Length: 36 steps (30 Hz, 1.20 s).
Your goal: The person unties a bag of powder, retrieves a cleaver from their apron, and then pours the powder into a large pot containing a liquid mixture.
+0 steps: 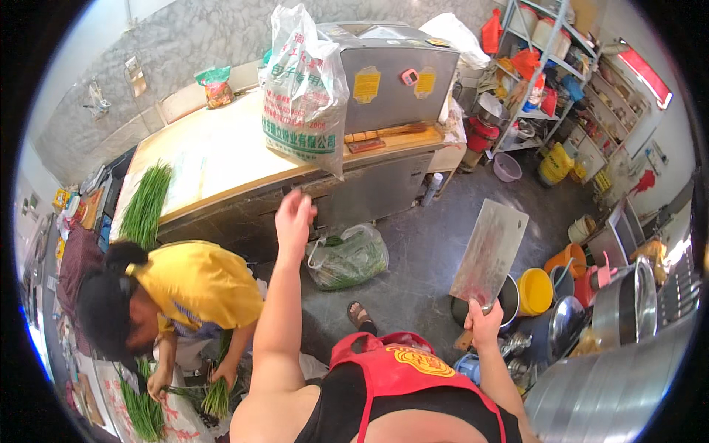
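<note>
My right hand (pixel 485 324) grips the wooden handle of a broad Chinese cleaver (pixel 490 249). Its stained rectangular blade points up and away over the floor. Stretched forward, my left hand (pixel 294 217) has loosely bent fingers with nothing seen in them. It appears in front of the edge of a wooden-topped counter (pixel 221 138), below a large printed plastic sack (pixel 302 105). On the floor beyond my left forearm lies a clear plastic bag of greens (pixel 349 257). At the counter's left end rests a bunch of long green stalks, likely chives (pixel 147 202).
A person in a yellow top (pixel 202 282) bends close at my left, handling green stalks (pixel 216 393). Pots and buckets, one yellow (pixel 535 292), crowd the right side near a large metal vessel (pixel 615 382). A loaded metal shelf (pixel 545 61) stands at the back right.
</note>
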Each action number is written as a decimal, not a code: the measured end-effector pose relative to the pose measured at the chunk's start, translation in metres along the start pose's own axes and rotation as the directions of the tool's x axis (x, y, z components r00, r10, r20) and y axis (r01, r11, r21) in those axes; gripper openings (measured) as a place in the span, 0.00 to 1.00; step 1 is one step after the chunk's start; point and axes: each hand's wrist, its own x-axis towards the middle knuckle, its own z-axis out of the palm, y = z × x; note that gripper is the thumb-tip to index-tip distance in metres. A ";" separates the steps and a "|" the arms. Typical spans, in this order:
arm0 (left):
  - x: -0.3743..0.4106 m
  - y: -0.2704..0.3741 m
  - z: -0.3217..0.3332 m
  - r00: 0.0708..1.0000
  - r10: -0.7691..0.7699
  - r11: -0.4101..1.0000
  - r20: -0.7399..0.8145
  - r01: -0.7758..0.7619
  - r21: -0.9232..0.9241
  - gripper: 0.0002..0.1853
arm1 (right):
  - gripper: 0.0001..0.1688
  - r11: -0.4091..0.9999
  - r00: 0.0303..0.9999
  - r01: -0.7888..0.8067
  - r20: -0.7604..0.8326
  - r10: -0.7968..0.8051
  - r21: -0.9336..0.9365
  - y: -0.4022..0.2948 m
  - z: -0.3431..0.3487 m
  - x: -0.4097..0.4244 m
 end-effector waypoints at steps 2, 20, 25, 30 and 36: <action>0.073 0.026 0.042 0.993 0.108 0.994 0.039 -0.109 0.030 0.22 | 0.13 1.000 1.000 0.009 0.028 -0.009 0.012 -0.006 0.011 0.050; 0.310 0.110 0.136 0.973 -0.099 0.995 -0.210 0.092 -0.046 0.07 | 0.13 0.996 0.624 0.055 0.776 -0.090 0.072 -0.047 0.237 0.439; 0.290 0.111 0.138 0.925 -0.037 0.997 -0.378 0.060 0.051 0.05 | 0.14 0.985 0.452 0.027 0.877 -0.166 0.173 -0.066 0.285 0.485; 0.282 0.123 0.161 0.856 0.143 0.955 -0.496 0.012 0.296 0.05 | 0.11 0.927 0.288 0.223 0.888 -0.358 0.301 -0.066 0.329 0.507; 0.282 0.122 0.164 0.822 0.307 0.877 -0.481 -0.048 0.477 0.06 | 0.09 0.913 0.237 0.215 0.889 -0.392 0.346 -0.054 0.369 0.505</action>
